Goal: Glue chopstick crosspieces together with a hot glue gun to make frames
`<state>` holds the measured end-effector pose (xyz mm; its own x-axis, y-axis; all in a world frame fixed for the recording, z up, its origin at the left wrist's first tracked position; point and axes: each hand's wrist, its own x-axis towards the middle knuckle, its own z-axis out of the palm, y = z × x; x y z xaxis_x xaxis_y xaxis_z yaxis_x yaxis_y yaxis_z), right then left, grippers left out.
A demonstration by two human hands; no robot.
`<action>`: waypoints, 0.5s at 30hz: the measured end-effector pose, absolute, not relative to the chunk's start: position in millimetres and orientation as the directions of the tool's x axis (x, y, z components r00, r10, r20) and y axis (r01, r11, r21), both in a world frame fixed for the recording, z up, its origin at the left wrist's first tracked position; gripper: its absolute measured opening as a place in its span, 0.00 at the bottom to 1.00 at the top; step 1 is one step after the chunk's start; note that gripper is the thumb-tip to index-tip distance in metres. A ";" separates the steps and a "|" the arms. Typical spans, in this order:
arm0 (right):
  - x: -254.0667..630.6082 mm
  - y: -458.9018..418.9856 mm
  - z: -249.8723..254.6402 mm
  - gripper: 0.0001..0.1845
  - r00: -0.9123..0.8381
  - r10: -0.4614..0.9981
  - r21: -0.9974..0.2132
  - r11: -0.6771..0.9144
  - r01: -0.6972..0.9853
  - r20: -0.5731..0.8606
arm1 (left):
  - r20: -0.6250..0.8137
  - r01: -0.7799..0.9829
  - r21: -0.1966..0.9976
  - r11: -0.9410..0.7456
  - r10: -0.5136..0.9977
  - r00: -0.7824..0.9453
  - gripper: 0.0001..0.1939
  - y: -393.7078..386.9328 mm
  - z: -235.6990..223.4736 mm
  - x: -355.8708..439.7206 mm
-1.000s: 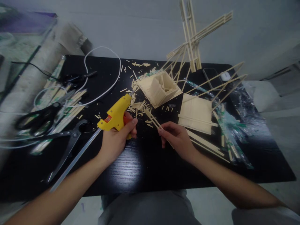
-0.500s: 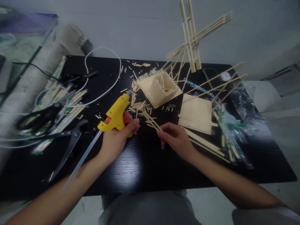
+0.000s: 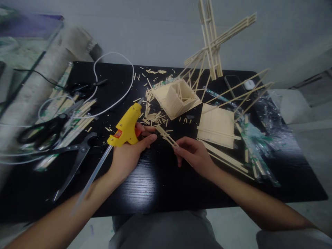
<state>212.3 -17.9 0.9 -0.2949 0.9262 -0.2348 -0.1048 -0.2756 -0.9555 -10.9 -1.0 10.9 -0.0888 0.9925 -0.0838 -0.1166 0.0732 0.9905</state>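
Note:
My left hand [image 3: 129, 154] is wrapped round the grip of a yellow hot glue gun [image 3: 126, 125], whose nozzle points up toward a scatter of short stick offcuts [image 3: 153, 117]. A clear glue stick [image 3: 94, 173] juts from the gun's back toward me. My right hand [image 3: 195, 154] pinches a small piece made of joined wooden sticks [image 3: 166, 135], which slants up and left toward the gun. Both hands hover over the black table [image 3: 160, 183]. Just beyond them lies a small open box of sticks [image 3: 173, 98] and a flat stick panel [image 3: 216, 126].
A tall windmill-like stick frame [image 3: 212, 45] stands at the back. At left lie black scissors [image 3: 44, 129], pliers [image 3: 75, 159], a white cable [image 3: 114, 83] and wrapped stick packs [image 3: 75, 121]. Plastic wrappers [image 3: 256, 145] and a phone [image 3: 233, 86] lie at right.
My left hand has tilted the glue gun slightly and its fingers have stretched forward. My right hand has shifted the stick piece a little to the left and up.

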 end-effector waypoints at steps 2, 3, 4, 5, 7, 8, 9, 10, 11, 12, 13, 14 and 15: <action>212.3 -18.0 1.6 0.19 -0.305 0.923 -0.956 -0.275 -0.100 -0.233 | -0.099 -0.125 0.988 0.085 0.989 -0.109 0.20 -0.7 13.2 -10.0; 212.4 -18.1 1.6 0.19 -0.308 0.922 -0.956 -0.275 -0.099 -0.233 | -0.106 -0.129 0.987 0.090 0.987 -0.118 0.20 -0.5 14.5 -9.4; 212.4 -18.3 1.2 0.19 -0.310 0.922 -0.957 -0.273 -0.099 -0.231 | -0.114 -0.132 0.986 0.097 0.985 -0.126 0.20 -0.3 15.6 -8.9; 212.5 -18.4 0.7 0.19 -0.311 0.923 -0.957 -0.270 -0.102 -0.227 | -0.121 -0.135 0.985 0.103 0.983 -0.135 0.20 0.0 16.4 -8.4; 212.7 -18.6 -0.6 0.18 -0.313 0.925 -0.959 -0.261 -0.107 -0.217 | -0.129 -0.148 0.983 0.107 0.981 -0.147 0.21 0.3 17.3 -7.9; 212.8 -18.7 -1.0 0.18 -0.313 0.925 -0.961 -0.257 -0.105 -0.214 | -0.130 -0.156 0.982 0.106 0.980 -0.152 0.21 0.5 17.2 -7.9; 212.8 -18.7 -1.1 0.17 -0.311 0.926 -0.962 -0.254 -0.101 -0.212 | -0.131 -0.162 0.981 0.105 0.979 -0.156 0.21 0.5 16.9 -8.0; 212.7 -18.7 -0.9 0.17 -0.309 0.927 -0.963 -0.253 -0.093 -0.214 | -0.130 -0.166 0.981 0.104 0.979 -0.158 0.20 0.5 16.4 -8.2; 212.6 -18.8 -0.4 0.18 -0.308 0.926 -0.964 -0.254 -0.082 -0.218 | -0.131 -0.167 0.981 0.104 0.978 -0.161 0.20 0.4 15.8 -8.4; 212.4 -18.9 0.3 0.18 -0.307 0.926 -0.965 -0.254 -0.072 -0.220 | -0.132 -0.164 0.981 0.105 0.978 -0.163 0.20 0.4 15.3 -8.7; 212.1 -19.0 1.0 0.19 -0.308 0.925 -0.965 -0.255 -0.061 -0.224 | -0.133 -0.160 0.981 0.106 0.977 -0.168 0.20 0.2 14.8 -9.0; 211.8 -19.2 1.7 0.19 -0.309 0.924 -0.966 -0.254 -0.053 -0.226 | -0.134 -0.157 0.982 0.107 0.976 -0.171 0.20 0.1 14.4 -9.2; 211.5 -19.5 2.1 0.19 -0.308 0.924 -0.966 -0.253 -0.047 -0.227 | -0.135 -0.157 0.982 0.107 0.975 -0.175 0.21 0.1 14.0 -9.4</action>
<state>211.5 -19.5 2.1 -0.3084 0.9238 -0.2269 -0.0469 -0.2531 -0.9663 -9.4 0.1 14.0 -0.1747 0.9754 -0.1346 -0.1572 0.1073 0.9817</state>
